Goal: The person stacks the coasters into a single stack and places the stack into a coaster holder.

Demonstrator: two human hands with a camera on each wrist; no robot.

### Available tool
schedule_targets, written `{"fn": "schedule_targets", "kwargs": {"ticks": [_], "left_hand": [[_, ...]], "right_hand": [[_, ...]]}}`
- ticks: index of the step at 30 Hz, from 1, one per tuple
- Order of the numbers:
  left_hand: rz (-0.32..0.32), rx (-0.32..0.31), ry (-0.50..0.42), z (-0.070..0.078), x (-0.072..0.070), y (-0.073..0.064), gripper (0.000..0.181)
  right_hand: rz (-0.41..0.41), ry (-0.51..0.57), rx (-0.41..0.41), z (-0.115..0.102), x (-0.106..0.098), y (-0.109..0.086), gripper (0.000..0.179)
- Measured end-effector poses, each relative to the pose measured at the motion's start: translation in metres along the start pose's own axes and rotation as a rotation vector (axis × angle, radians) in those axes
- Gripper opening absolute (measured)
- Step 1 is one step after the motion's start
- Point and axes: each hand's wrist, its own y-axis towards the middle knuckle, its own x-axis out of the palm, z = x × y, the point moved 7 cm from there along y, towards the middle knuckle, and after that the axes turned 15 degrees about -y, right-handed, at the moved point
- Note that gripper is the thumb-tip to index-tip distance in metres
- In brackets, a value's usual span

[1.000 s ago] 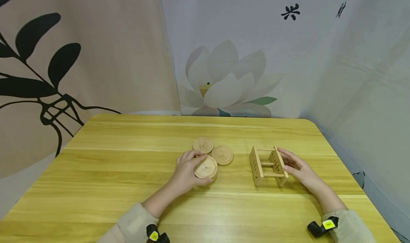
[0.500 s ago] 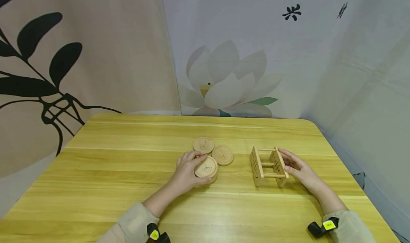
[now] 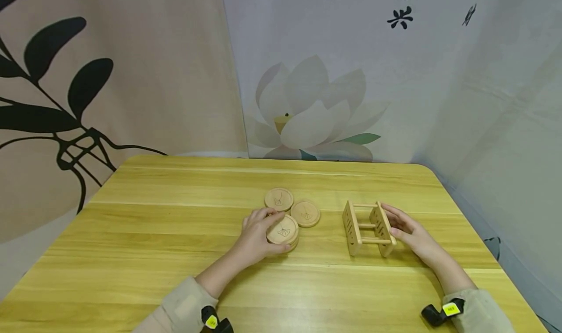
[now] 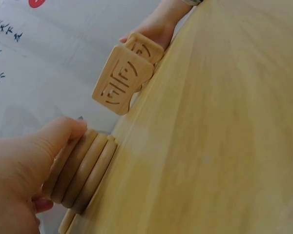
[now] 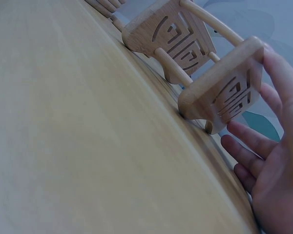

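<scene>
A stack of round wooden coasters (image 3: 282, 229), the top one marked with a leaf-like engraving, stands mid-table. My left hand (image 3: 259, 235) grips the stack from its left side, thumb at the near rim and fingers at the far rim. The layered edges of the coasters (image 4: 83, 168) show in the left wrist view. Two more coasters lie flat behind it, one farther back (image 3: 278, 198) and one to the right (image 3: 305, 213). At the right stands a wooden coaster rack (image 3: 368, 225) with slotted side panels joined by rods. My right hand (image 3: 410, 233) holds its right panel (image 5: 232, 92) between thumb and fingers.
The wooden table (image 3: 175, 225) has rounded far corners, with a printed curtain (image 3: 316, 103) hanging behind it. Black cameras sit at the left cuff (image 3: 215, 321) and right cuff (image 3: 441, 312).
</scene>
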Motion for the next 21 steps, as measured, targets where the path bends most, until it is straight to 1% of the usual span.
{"fn": "schedule_targets", "kwargs": {"ticks": [5,12,16,21], "left_hand": [[0.018,0.002,-0.035,0.000,-0.005,0.002,0.081],[0.054,-0.004,-0.048,-0.001,-0.014,0.009,0.072],[0.056,-0.018,-0.064,-0.003,-0.018,0.014,0.069],[0.065,-0.017,-0.066,-0.006,-0.023,0.019,0.066]], "right_hand": [[0.003,0.004,-0.002,0.001,0.000,0.000,0.055],[0.003,0.015,-0.007,0.000,0.000,0.001,0.054],[-0.001,0.022,-0.001,0.001,0.000,0.001,0.055],[0.000,0.018,-0.006,0.002,0.000,0.000,0.055]]}}
